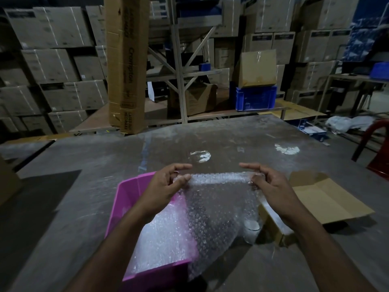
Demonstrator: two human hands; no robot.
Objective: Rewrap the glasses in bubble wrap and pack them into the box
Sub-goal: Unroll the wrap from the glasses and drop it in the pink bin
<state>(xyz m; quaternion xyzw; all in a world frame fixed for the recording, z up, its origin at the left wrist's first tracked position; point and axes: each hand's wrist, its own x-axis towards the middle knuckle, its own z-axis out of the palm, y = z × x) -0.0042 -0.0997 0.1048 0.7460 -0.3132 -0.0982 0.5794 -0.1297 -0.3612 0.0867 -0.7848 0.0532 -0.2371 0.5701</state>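
Two bare forearms come into the picture from the bottom edge. No sleeve covers them as far as they are visible. The left hand [166,186] and the right hand [271,186] wear no glove, ring, watch or bracelet. The fingernails are short, and the wrists are slim.

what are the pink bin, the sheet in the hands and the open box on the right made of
Pink bin: looks like moulded plastic, smooth with a slight sheen on its walls. Sheet: clear plastic bubble wrap, see-through with rows of glinting bubbles. Open box: brown corrugated cardboard by its look, matte, with creased flaps.
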